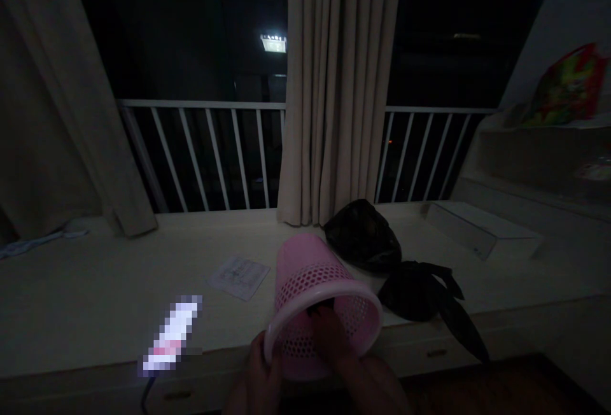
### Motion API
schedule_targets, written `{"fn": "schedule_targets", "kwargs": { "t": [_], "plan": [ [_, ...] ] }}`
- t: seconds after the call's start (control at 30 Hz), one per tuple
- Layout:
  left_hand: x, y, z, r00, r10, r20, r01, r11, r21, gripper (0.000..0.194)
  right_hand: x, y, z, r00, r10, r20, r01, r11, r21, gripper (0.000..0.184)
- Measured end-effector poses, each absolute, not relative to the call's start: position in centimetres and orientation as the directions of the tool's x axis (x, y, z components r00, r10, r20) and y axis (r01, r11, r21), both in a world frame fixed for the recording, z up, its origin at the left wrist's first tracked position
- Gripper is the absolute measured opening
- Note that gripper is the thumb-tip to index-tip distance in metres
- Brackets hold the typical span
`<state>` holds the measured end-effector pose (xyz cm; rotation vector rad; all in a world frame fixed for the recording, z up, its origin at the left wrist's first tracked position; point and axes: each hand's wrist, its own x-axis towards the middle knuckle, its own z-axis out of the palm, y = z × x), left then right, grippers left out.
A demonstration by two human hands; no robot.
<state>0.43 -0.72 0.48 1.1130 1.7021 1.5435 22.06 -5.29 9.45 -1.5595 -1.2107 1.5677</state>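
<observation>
A pink plastic wastebasket (pixel 305 259) with a perforated wall lies tilted at the edge of the white ledge, its mouth facing me. My left hand (pixel 264 364) is closed on the left side of its rim. My right hand (pixel 328 332) reaches inside, its fingers bent and partly lost in shadow. Something dark (pixel 323 306) shows at those fingertips; I cannot make out what it is. Just right of the basket lie a bulging black plastic bag (pixel 365 237) and a second, knotted black bag (pixel 410 294) whose loose ends hang over the edge.
On the ledge (pixel 119 268) are a printed sheet (pixel 240 277), a white box (pixel 482 230) and, at front left, a pixelated bright screen (pixel 174 335) with a cable. Behind stand a curtain (pixel 337 97) and a railing (pixel 205 105). A colourful packet (pixel 573 84) rests on the right shelf.
</observation>
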Motion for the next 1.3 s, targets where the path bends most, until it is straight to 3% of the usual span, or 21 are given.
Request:
{"fn": "schedule_targets", "kwargs": {
  "t": [0.17,0.33,0.5,0.6,0.73,0.9,1.0,1.13,1.3],
  "plan": [
    [0.4,-0.5,-0.4,-0.48,0.87,0.111,0.213,-0.008,0.977,0.061,20.9,-5.3,9.2,0.088,0.827,-0.556,0.164,-0.562,-0.811,0.063],
    [0.3,-0.5,-0.4,-0.455,0.873,0.173,0.238,-0.067,0.969,0.056,21.6,-5.7,9.9,-0.086,0.884,-0.46,0.098,-0.452,-0.887,0.065],
    [0.5,-0.4,-0.4,-0.442,0.861,0.252,0.247,-0.153,0.957,0.054,21.9,-5.6,9.7,0.01,0.857,-0.516,0.151,-0.511,-0.846,0.064],
    [0.5,-0.6,-0.4,-0.445,0.858,0.255,0.251,-0.154,0.956,0.054,21.7,-5.5,10.5,-0.074,0.879,-0.47,0.106,-0.462,-0.881,0.066],
    [0.6,-0.7,-0.2,-0.445,0.864,0.235,0.26,-0.127,0.957,0.056,21.7,-5.9,12.7,-0.131,0.869,-0.478,0.186,-0.452,-0.872,0.065],
    [0.5,-0.5,-0.2,-0.484,0.841,0.241,0.253,-0.129,0.959,0.058,21.4,-6.4,14.2,-0.137,0.885,-0.445,0.068,-0.44,-0.895,0.067],
    [0.3,-0.4,-0.2,-0.499,0.84,0.212,0.231,-0.107,0.967,0.056,21.2,-6.1,13.3,-0.181,0.866,-0.467,0.057,-0.464,-0.884,0.069],
    [0.3,-0.6,0.5,-0.515,0.831,0.21,0.199,-0.122,0.972,0.055,21.1,-5.2,10.5,-0.031,0.871,-0.49,0.139,-0.482,-0.865,0.067],
    [0.7,-0.9,1.4,-0.457,0.871,0.181,0.196,-0.099,0.976,0.056,21.5,-4.5,6.0,-0.021,0.861,-0.509,0.061,-0.507,-0.86,0.071]
  ]
}}
